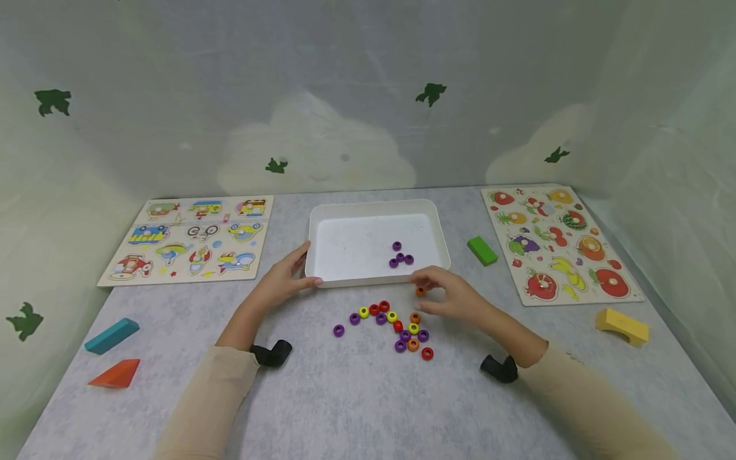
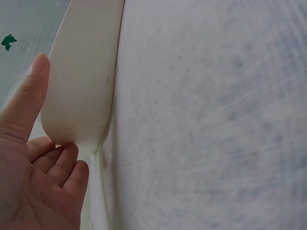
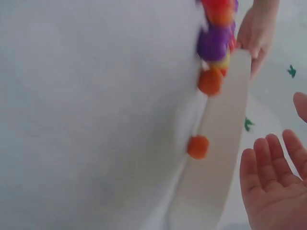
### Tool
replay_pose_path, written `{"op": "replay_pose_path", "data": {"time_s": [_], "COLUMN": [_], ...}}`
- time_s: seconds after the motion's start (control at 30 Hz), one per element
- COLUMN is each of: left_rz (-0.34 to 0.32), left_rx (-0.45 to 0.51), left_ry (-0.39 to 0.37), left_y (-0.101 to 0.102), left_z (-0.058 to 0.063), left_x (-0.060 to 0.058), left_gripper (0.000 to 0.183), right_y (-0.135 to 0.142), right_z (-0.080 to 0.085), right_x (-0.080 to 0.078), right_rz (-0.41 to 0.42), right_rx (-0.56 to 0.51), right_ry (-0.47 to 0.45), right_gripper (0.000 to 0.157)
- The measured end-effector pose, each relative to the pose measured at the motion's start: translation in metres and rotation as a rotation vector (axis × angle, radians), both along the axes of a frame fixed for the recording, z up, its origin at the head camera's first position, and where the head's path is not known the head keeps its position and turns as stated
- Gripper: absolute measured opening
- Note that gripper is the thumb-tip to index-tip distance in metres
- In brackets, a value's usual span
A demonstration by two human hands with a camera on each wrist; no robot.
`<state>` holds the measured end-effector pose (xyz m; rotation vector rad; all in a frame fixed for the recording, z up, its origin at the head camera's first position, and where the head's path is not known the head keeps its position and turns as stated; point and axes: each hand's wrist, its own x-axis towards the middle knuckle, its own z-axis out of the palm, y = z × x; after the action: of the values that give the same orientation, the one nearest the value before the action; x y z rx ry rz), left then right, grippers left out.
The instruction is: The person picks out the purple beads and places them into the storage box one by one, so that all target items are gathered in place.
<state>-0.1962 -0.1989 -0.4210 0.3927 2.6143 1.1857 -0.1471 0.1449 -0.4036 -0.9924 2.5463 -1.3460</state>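
Note:
A shallow white tray [image 1: 374, 280] lies in the middle of the table, with several purple beads [image 1: 397, 246] inside. My left hand [image 1: 283, 279] holds its near left corner. In the left wrist view, the thumb extends along the tray wall [image 2: 84, 81] and the other fingers bend against the corner. Just off the tray's near right side, my right hand [image 1: 451, 295] hovers with fingers and thumb apart. An orange bead [image 1: 420, 292] shows between them in the head view. The right wrist view shows that orange bead [image 3: 197, 146] by the tray, apart from the fingers.
Loose purple, red, yellow and orange beads [image 1: 398, 326] are scattered before the tray. A vehicle puzzle board [image 1: 186, 239] lies left, a fruit puzzle board [image 1: 560, 246] right. Around them are green [image 1: 482, 251], yellow [image 1: 622, 326], teal [image 1: 112, 335] and orange-red blocks [image 1: 117, 374].

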Motion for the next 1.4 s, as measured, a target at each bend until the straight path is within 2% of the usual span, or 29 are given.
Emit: {"op": "replay_pose_path", "data": {"time_s": [0.17, 0.3, 0.37, 0.5, 0.6, 0.7, 0.87, 1.03, 1.1, 1.23, 1.4], "left_rz": [0.001, 0.006, 0.006, 0.009, 0.009, 0.011, 0.014, 0.014, 0.016, 0.019, 0.019], "left_rx": [0.002, -0.003, -0.006, -0.01, -0.01, -0.013, -0.019, -0.017, -0.017, -0.011, -0.009], "left_ry": [-0.005, -0.011, -0.01, -0.008, -0.008, -0.004, 0.0, -0.001, -0.003, -0.009, -0.018], "left_y": [0.0, 0.0, 0.0, 0.0, 0.0, 0.001, 0.001, 0.001, 0.0, 0.0, 0.001], "left_z": [0.0, 0.001, 0.001, 0.001, 0.002, 0.002, 0.003, 0.002, 0.002, 0.002, 0.004], "left_x": [0.0, 0.001, 0.001, 0.001, 0.001, 0.002, 0.002, 0.001, 0.001, 0.001, 0.002], "left_gripper": [0.093, 0.094, 0.094, 0.094, 0.093, 0.093, 0.093, 0.093, 0.093, 0.093, 0.093], "right_y": [0.009, 0.013, 0.013, 0.012, 0.01, 0.009, 0.008, 0.002, -0.002, -0.011, -0.022], "right_z": [-0.014, -0.024, -0.028, -0.029, -0.026, -0.019, -0.002, 0.004, 0.002, -0.004, -0.01], "right_x": [0.023, 0.033, 0.035, 0.038, 0.037, 0.034, 0.015, -0.019, -0.034, -0.061, -0.078], "right_rz": [0.057, 0.096, 0.098, 0.072, 0.061, 0.04, -0.031, -0.118, -0.161, -0.221, -0.24], "right_rx": [0.008, 0.028, 0.053, 0.127, 0.164, 0.154, 0.04, -0.035, -0.02, 0.045, 0.155], "right_ry": [-0.106, -0.195, -0.202, -0.162, -0.14, -0.132, -0.067, 0.029, 0.027, -0.038, -0.106], "right_gripper": [0.039, 0.031, 0.027, 0.019, 0.016, 0.016, 0.018, 0.021, 0.022, 0.022, 0.018]}}
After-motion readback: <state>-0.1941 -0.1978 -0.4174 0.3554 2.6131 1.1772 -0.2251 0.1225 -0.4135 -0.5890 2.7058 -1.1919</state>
